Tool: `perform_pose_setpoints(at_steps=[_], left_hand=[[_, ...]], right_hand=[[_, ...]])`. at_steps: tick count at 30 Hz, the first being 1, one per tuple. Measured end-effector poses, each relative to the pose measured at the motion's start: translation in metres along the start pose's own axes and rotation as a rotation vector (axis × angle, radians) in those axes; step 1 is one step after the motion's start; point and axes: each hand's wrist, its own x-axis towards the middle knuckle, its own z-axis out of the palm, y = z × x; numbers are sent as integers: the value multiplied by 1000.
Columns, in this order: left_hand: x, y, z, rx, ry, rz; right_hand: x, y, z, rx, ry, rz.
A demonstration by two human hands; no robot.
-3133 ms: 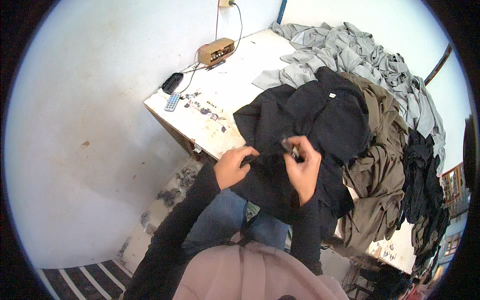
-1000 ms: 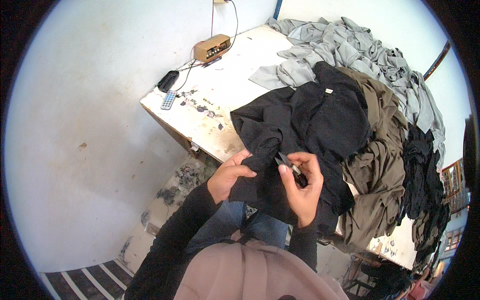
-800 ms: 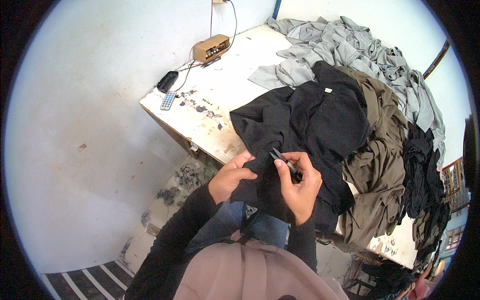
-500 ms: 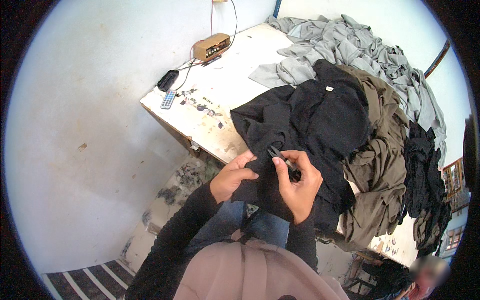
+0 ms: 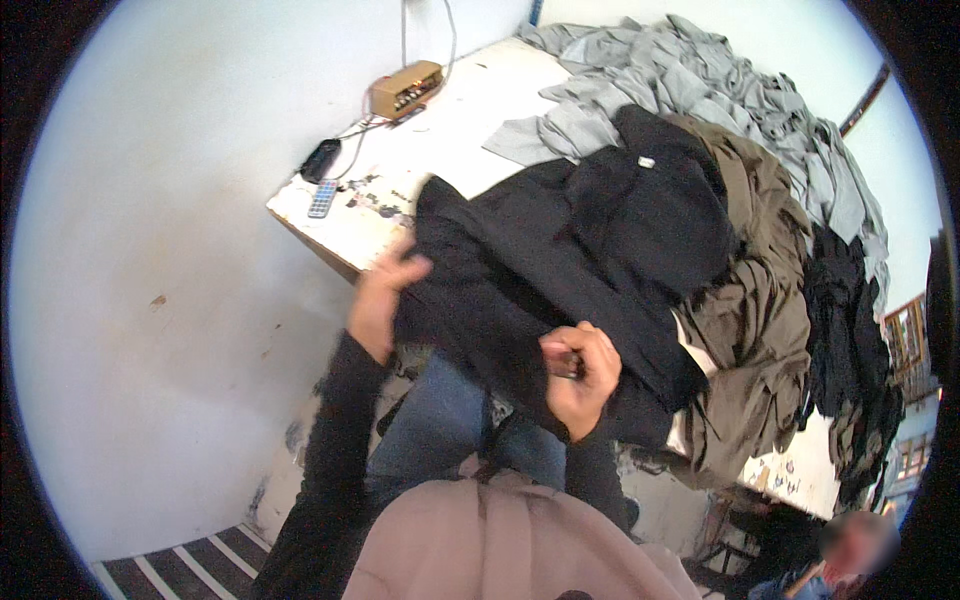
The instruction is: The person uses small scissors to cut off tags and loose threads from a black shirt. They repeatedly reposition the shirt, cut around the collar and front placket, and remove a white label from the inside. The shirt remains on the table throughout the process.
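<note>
A black garment (image 5: 500, 270) with a small white label lies spread over the table and hangs down over its near edge. My left hand (image 5: 378, 305) is at the garment's left edge, with its thumb toward the cloth. Motion smears its fingers, so their grip does not show. My right hand (image 5: 585, 380) rests lower on the cloth, fingers curled round dark thread snips (image 5: 570, 366) that are mostly hidden in the palm.
Brown cloth (image 5: 765, 350) lies right of the garment, with grey cloth (image 5: 660, 75) heaped behind. More black cloth (image 5: 835, 310) hangs at the right. A remote control (image 5: 321, 199), a black case (image 5: 321, 160) and a brown box with wires (image 5: 406, 90) sit by the wall.
My left hand has moved left and up, and the garment's left part is now spread out that way. My right hand has drawn slightly down, and the snips' blades no longer show.
</note>
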Motion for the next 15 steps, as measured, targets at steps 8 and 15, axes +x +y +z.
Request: perform_pose_setpoints(at_steps=[8,15], left_hand=[[16,10,-72,1111,564,413],[-3,-36,81,1038,-370,536]], right_hand=[[-86,35,-115,-337,495,571],[-87,46,-128,-308,395,866]])
